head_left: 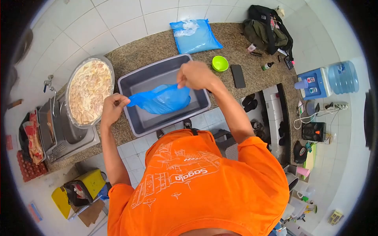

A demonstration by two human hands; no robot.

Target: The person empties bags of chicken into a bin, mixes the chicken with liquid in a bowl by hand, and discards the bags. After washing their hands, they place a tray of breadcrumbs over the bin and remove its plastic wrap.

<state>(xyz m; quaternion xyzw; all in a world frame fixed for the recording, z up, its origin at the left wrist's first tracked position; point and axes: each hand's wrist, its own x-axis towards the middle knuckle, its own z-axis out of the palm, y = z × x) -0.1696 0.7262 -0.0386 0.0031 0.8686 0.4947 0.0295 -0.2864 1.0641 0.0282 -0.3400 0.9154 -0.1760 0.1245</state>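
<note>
A blue plastic bag (pixel 165 100) is stretched between my hands over a grey plastic tub (pixel 136 125) on the granite counter. My left hand (pixel 113 107) pinches one twisted end of the bag at the tub's left rim. Higher and to the right, my right hand (pixel 197 74) grips the bag's other upper edge, its fingers closed. The bag sags between them, its rounded lower part hanging inside the tub. Left of the tub stands a large round basin (pixel 112 74) filled with pale, cream-coated pieces of food.
Behind the tub lies a filled blue bag (pixel 199 39). A green bowl (pixel 220 63) and a black phone (pixel 238 76) sit right of it. The sink (pixel 75 133) is at the left, near egg trays (pixel 29 167). A backpack (pixel 267 31) rests at the far right corner.
</note>
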